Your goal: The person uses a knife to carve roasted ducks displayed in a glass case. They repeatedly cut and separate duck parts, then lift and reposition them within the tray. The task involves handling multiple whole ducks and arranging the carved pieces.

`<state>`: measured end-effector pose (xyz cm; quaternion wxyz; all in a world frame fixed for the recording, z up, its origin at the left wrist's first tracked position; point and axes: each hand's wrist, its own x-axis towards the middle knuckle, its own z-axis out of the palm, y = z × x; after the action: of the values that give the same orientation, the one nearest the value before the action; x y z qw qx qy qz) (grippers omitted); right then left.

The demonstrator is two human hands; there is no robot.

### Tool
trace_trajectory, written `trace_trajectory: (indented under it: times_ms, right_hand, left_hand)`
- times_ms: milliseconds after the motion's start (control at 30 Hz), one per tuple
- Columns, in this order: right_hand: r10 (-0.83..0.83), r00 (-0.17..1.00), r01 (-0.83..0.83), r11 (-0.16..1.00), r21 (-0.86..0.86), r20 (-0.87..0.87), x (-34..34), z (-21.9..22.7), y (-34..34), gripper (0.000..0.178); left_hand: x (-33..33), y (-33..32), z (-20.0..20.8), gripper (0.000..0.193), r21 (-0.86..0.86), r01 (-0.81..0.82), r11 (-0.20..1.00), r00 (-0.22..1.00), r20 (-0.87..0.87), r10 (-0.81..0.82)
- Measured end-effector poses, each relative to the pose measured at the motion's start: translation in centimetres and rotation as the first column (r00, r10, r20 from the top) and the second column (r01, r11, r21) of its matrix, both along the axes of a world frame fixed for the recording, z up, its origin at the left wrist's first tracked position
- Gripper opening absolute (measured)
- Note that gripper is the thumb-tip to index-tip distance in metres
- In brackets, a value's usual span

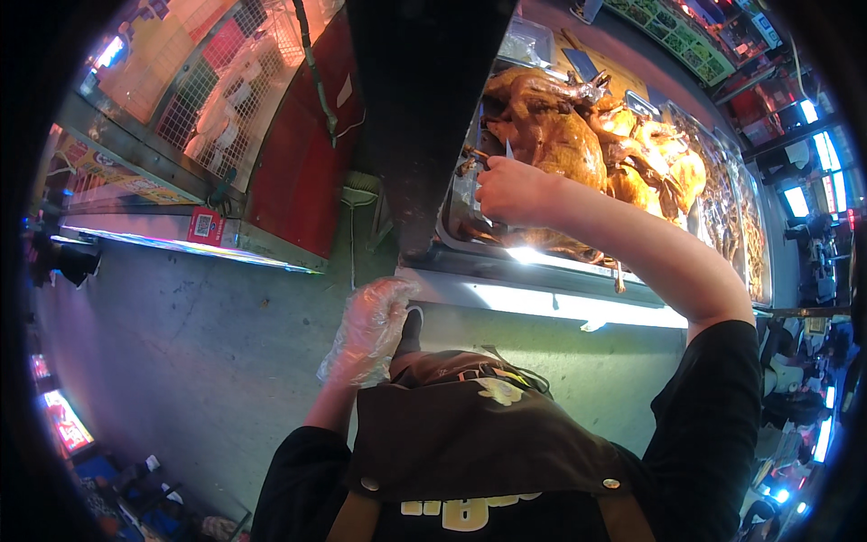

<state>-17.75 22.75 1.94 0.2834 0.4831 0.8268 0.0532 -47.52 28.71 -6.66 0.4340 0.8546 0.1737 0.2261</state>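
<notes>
My right hand [517, 191], bare, is closed at the left side of a metal tray [449, 233] of roasted poultry. A thin brown stick-like piece and a pale pointed tip show beside its fingers; I cannot tell what it grips. Directly beyond the hand lies a glossy brown whole roast bird [564, 144], with more golden roast birds [673, 167] to its right. My left hand [372, 312], in a clear plastic glove, is held low before the counter's front edge with its fingers curled in. The folded glove hides whether anything is inside them.
A dark post [406, 117] rises between the counter and a red-sided display cabinet [293, 172] at left. Behind the birds are a clear plastic container [526, 41] and a wooden board [596, 68]. More trays of dark food [731, 199] line the right. A brightly lit strip [578, 303] edges the counter.
</notes>
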Motion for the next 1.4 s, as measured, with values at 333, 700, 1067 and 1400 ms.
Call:
trace_trajectory:
  times_ms: [333,700,1067,1400]
  right_hand:
    - [0.038,0.999,-0.04,0.997,-0.058,-0.027,-0.4,0.0,0.3,0.006]
    - [0.068,0.981,-0.072,0.997,-0.015,-0.179,1.2,0.3,-0.5,0.009]
    - [0.072,0.986,-0.07,0.997,0.02,-0.149,1.1,0.1,-0.4,0.01]
    - [0.034,0.995,-0.036,0.999,-0.029,-0.091,1.0,-0.5,0.5,0.01]
  left_hand:
    - [-0.3,-0.2,-0.5,0.03,-0.057,-0.047,0.997,0.999,-0.025,0.046]
    - [-0.5,0.1,-1.5,0.029,-0.034,-0.031,0.999,0.999,-0.015,0.031]
    - [0.3,-0.1,-2.1,0.032,0.016,-0.042,0.999,0.998,0.043,0.041]
    - [-0.1,-0.2,-2.0,0.032,-0.096,-0.061,0.994,0.997,-0.057,0.056]
